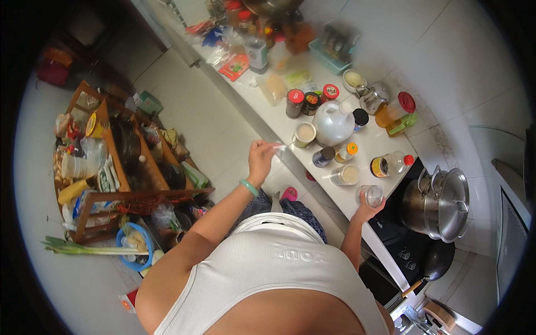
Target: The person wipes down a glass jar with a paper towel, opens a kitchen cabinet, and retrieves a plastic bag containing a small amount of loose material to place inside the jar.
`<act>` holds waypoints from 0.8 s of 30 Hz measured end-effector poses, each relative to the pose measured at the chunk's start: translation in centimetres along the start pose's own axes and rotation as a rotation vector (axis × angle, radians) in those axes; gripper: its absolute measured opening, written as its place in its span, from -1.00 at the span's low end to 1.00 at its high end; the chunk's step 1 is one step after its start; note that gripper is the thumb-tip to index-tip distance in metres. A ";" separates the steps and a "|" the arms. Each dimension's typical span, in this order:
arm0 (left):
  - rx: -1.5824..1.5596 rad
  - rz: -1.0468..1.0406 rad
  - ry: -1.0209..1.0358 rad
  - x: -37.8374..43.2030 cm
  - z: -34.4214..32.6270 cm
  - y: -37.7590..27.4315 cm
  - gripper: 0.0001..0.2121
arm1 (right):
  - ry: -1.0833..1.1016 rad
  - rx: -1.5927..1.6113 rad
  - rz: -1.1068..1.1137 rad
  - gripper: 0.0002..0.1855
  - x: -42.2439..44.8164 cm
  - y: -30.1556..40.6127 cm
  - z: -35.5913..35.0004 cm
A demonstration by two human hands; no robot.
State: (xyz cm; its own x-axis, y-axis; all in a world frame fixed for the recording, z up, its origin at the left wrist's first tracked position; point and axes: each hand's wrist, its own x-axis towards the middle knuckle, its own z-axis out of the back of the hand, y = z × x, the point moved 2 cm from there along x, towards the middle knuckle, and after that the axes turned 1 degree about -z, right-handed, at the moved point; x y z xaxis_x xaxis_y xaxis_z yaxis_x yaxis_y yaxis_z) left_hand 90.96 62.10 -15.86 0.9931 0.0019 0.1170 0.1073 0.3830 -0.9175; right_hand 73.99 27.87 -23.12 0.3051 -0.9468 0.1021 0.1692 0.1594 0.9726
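My left hand (260,158), with a green bangle (250,187) at the wrist, is raised at the counter's front edge. Pinched between its fingertips is a small white item (279,146), too blurred to name. Just beyond it stands an open cup of pale, grainy contents (305,133). My right hand (370,209) is wrapped around a clear glass jar (372,194) near the hob. Close to that jar is another jar with pale contents (345,174). A dark-capped jar (323,156) and an orange-capped bottle (346,152) stand between my hands.
A white jug (333,123), red-lidded jars (295,102) and a sauce bottle (385,164) crowd the counter (268,113). To the right, a steel steamer pot (435,205) and a wok (437,259) sit on the hob. A loaded wooden rack (119,163) stands left, beside a blue basket (138,266).
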 end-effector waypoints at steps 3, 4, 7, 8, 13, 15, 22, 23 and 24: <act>0.011 -0.016 -0.030 5.7 -1.3 3.7 -0.80 | -0.026 -0.178 0.067 0.02 -0.5 -0.6 -0.6; 0.011 -0.040 -0.025 7.6 -1.8 4.7 -0.81 | -0.029 -0.242 0.090 0.06 -0.7 -1.0 -0.7; 0.077 -0.079 0.179 12.5 -3.8 7.7 -0.77 | -0.072 -0.484 0.248 0.19 -0.8 -1.6 -1.0; 0.004 -0.015 0.129 13.5 -4.8 8.9 -0.79 | -0.106 -0.520 0.204 0.29 -1.3 -1.8 -0.9; 0.020 -0.045 0.274 17.1 -6.2 10.7 -0.80 | -0.420 -0.354 -0.162 0.15 -6.1 0.3 1.8; 0.077 0.018 0.454 16.8 -7.2 11.1 -0.80 | -0.526 -0.187 -0.162 0.00 -9.3 0.8 2.8; -0.140 -0.376 0.634 17.3 -1.7 8.5 -0.76 | -0.538 0.077 0.007 -0.33 -12.9 18.2 -6.3; -0.360 -0.211 0.731 18.2 0.0 6.5 -0.77 | -0.492 0.048 0.098 -0.36 -12.8 21.5 -7.4; -0.380 -0.275 0.744 19.3 2.2 3.4 -0.79 | -0.440 0.017 0.189 -0.39 -12.4 24.3 -8.4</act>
State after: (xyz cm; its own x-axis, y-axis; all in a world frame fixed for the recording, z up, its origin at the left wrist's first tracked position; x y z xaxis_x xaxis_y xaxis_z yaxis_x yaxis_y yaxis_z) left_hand 110.35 65.47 -15.91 0.6884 -0.6983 0.1960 0.2237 -0.0527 -0.9732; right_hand 82.22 45.87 -2.48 -0.0973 -0.9306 0.3528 0.1326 0.3392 0.9313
